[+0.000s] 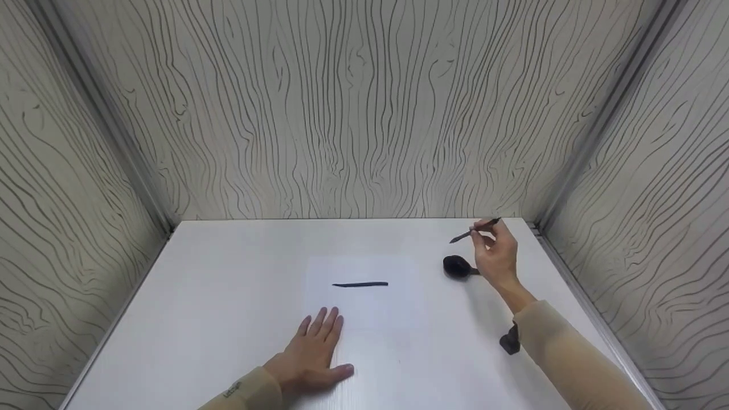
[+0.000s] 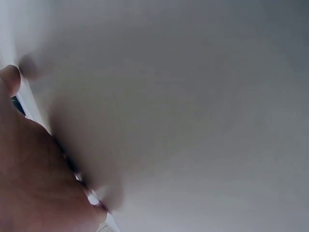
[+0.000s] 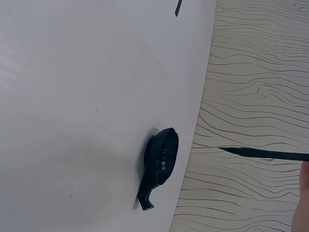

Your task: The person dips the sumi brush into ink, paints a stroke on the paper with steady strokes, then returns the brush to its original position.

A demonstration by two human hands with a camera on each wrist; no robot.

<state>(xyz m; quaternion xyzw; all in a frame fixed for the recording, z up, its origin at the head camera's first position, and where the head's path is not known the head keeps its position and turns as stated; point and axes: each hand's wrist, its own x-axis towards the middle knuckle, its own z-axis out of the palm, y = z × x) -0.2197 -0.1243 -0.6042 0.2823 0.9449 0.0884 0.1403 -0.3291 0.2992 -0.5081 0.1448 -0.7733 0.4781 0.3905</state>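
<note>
My right hand (image 1: pixel 496 256) pinches a thin black writing brush (image 1: pixel 464 236) above the table's far right, its pointed tip facing left. The tip is in the air, apart from the table. Below it sits a small black spoon-shaped ink dish (image 1: pixel 457 267) with a short handle, seen whole in the right wrist view as a glossy dish (image 3: pixel 161 157). My left hand (image 1: pixel 315 348) lies flat, fingers spread, at the lower left edge of a white sheet of paper (image 1: pixel 364 310). One black horizontal stroke (image 1: pixel 360 284) crosses the sheet.
Partly under my right sleeve is a small black object (image 1: pixel 510 341), its kind hidden. The white table (image 1: pixel 216 273) is bounded by wood-grain panels (image 1: pixel 353 114) at the back and both sides.
</note>
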